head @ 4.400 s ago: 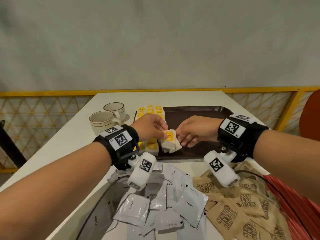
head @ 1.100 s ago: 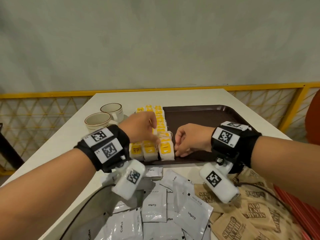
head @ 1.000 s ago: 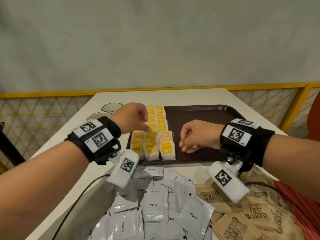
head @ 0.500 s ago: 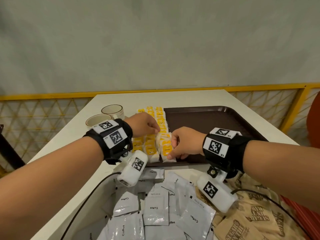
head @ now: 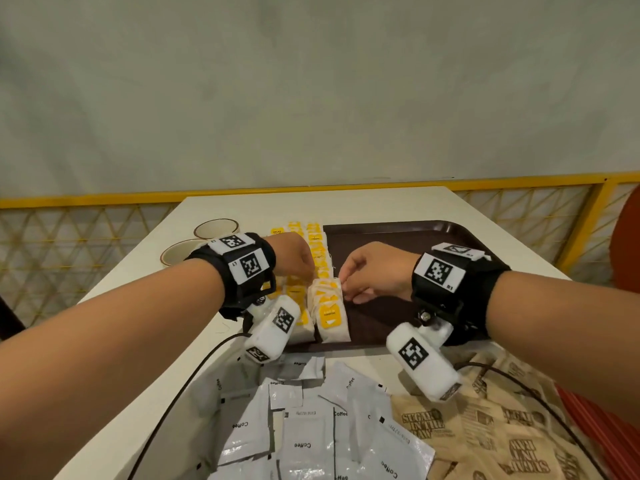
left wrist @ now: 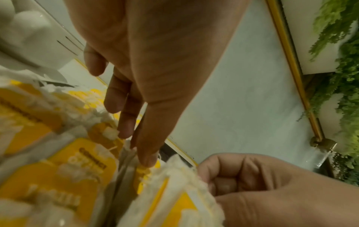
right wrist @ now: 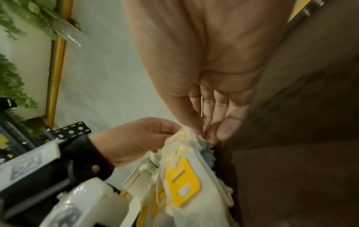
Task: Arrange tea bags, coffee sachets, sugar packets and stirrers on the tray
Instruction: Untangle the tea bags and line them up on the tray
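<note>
Rows of white tea bags with yellow tags (head: 313, 252) lie along the left side of the dark brown tray (head: 415, 237). A near stack of tea bags (head: 329, 313) stands at the tray's front edge. My left hand (head: 308, 273) comes from the left and my right hand (head: 346, 284) from the right, meeting at the stack's far end. In the left wrist view my left hand (left wrist: 136, 147) has thumb and fingertips down on the bag tops. In the right wrist view my right hand (right wrist: 205, 132) pinches the stack's upper edge (right wrist: 186, 153).
Two cream cups (head: 214, 228) stand left of the tray. White coffee sachets (head: 301, 427) lie heaped at the table's near edge, brown sugar packets (head: 485, 427) to their right, and red stirrers (head: 609, 431) at the far right. A yellow railing (head: 571, 216) bounds the table.
The stack held up between both hands 4.4 s ago now rests on the tray. Since half a second ago my right hand has shifted from the stack's front to its far end.
</note>
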`<state>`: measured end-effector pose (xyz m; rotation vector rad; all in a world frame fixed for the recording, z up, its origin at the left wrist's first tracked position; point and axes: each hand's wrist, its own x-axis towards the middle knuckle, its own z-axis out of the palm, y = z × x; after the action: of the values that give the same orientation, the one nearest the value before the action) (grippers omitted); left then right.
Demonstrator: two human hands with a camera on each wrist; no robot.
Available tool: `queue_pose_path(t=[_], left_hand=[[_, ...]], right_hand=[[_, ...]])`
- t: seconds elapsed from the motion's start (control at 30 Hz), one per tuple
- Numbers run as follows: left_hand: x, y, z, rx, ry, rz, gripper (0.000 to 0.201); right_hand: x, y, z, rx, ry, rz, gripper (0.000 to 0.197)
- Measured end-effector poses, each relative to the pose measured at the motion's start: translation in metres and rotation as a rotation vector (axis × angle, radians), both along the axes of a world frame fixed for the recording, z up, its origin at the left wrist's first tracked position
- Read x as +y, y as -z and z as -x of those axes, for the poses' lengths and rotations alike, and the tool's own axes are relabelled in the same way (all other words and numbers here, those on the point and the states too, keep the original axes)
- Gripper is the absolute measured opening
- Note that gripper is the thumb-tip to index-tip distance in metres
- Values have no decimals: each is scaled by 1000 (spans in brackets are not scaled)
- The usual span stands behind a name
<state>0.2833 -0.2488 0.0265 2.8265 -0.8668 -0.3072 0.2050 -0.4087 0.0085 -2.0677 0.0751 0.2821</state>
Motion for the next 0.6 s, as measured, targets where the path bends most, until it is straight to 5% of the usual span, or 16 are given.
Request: queue_pose_path(t=[0.6], left_hand=[[-17, 9, -31, 0, -96, -102, 30]], right_hand=[[8, 14, -35, -33, 98, 63, 22]])
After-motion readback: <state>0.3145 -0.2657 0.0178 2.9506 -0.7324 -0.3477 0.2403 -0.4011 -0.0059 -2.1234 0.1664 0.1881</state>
